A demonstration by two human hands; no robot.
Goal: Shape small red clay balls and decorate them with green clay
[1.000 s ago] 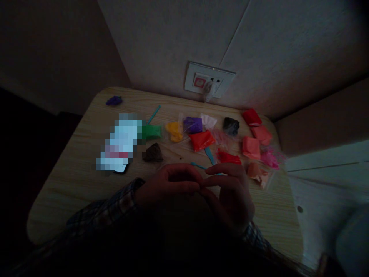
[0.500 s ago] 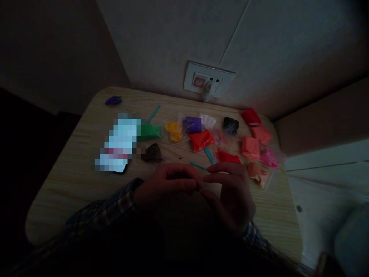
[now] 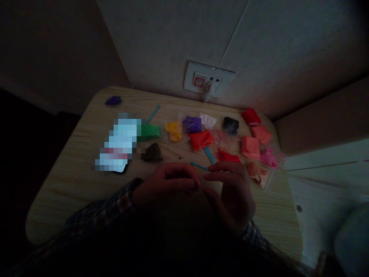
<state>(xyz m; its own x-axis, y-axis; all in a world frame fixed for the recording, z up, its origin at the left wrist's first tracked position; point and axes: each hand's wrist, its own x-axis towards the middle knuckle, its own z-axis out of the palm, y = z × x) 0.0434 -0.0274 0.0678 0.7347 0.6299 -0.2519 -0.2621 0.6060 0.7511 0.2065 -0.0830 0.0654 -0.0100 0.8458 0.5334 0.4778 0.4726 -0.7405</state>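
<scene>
Over the near part of the table, my left hand is closed, thumb against fingertips. Whatever it pinches, if anything, is too small and dark to make out. Facing it with a narrow gap between, my right hand has its thumb and fingers apart and holds nothing that shows. Just beyond the fingertips lie a thin blue modelling tool and a blue spatula-like tool. Close by are a red clay packet, another red packet and a dark brown packet.
A phone with a blurred screen lies at left, a purple grape-like piece behind it. Green, yellow, purple and black packets line the middle. Pink packets sit at right. A wall socket holds a plug.
My right fingertips have drawn slightly away from my left hand, and the gap between them is wider. The things on the table have not moved.
</scene>
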